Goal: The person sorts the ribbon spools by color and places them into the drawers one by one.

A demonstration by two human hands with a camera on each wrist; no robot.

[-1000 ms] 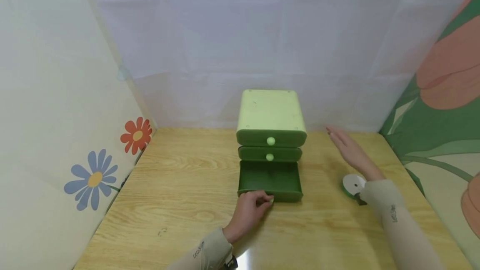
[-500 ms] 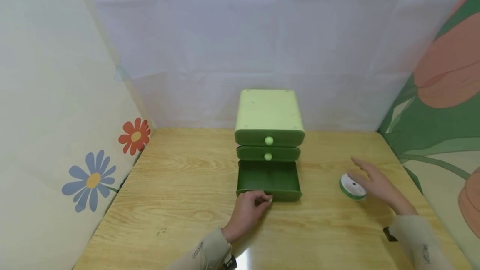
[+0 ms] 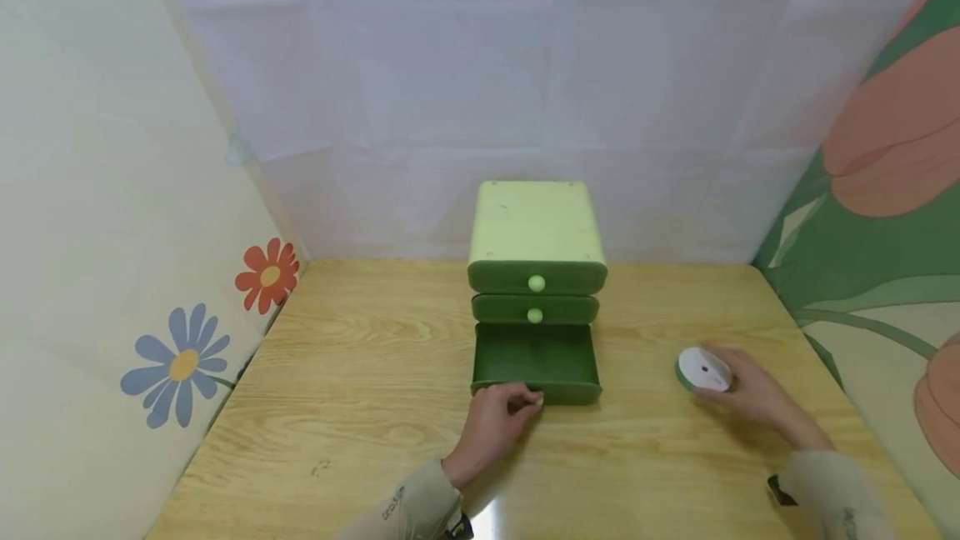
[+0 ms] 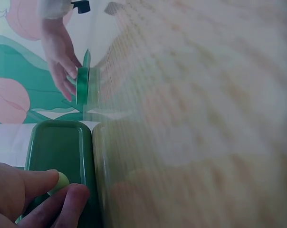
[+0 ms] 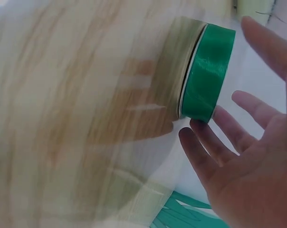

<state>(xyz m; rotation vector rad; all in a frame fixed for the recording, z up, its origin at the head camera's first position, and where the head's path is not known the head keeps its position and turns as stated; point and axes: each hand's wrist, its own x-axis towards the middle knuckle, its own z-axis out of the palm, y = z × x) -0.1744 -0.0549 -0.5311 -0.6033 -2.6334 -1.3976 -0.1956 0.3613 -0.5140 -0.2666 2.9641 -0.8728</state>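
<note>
In the head view a small pale-green cabinet with dark green drawers stands on the table. Its bottom drawer is pulled out, and nothing shows inside. My left hand pinches that drawer's light-green knob between thumb and fingers. To the right, a spool of green ribbon with a white face lies flat. My right hand is at its right side, thumb and fingers spread around it. In the right wrist view the thumb is apart from the ribbon, while some fingertips are at its edge.
The two upper drawers are pushed in. A wooden table carries everything. Behind it hangs a white cloth, with flower-patterned panels at the left and right.
My right hand has moved back and down from beyond the ribbon spool, over to its right side, with the fingers spreading around it. The left hand stays at the drawer knob.
</note>
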